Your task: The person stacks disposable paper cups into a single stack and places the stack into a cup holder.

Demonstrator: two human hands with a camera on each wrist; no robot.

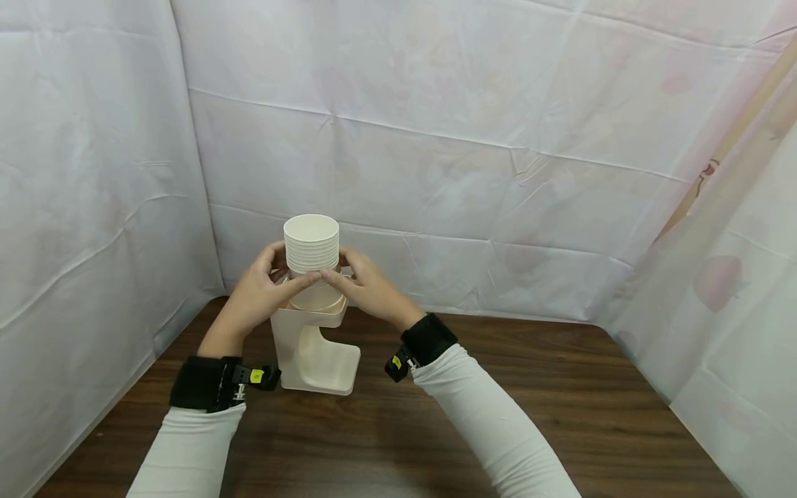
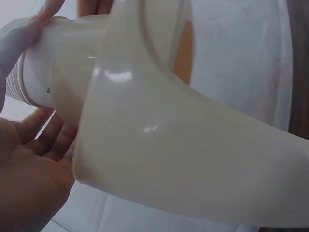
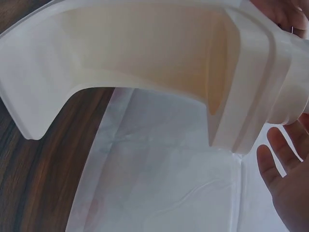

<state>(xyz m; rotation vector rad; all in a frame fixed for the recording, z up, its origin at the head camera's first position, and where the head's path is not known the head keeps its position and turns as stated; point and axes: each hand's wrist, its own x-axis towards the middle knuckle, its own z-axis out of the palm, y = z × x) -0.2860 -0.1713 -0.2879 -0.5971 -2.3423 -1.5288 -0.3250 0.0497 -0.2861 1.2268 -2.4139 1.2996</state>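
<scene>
A stack of white paper cups (image 1: 311, 247) stands upright, mouths up, at the top of a cream C-shaped stand (image 1: 291, 353). From the left side my left hand (image 1: 257, 289) holds the stack below its rims, and my right hand (image 1: 372, 289) holds it from the right. Both thumbs meet in front; the other fingers reach round the sides and are partly hidden behind the cups. In the left wrist view the cups (image 2: 41, 63) enter a cream collar (image 2: 79, 72) on the stand. The right wrist view shows the opening (image 3: 218, 72) under the stand's top.
The stand is on a dark wooden table (image 1: 498, 408), near its back left corner. White cloth (image 1: 436, 159) hangs behind the table and along both sides. A black wrist strap with a small camera is on each wrist.
</scene>
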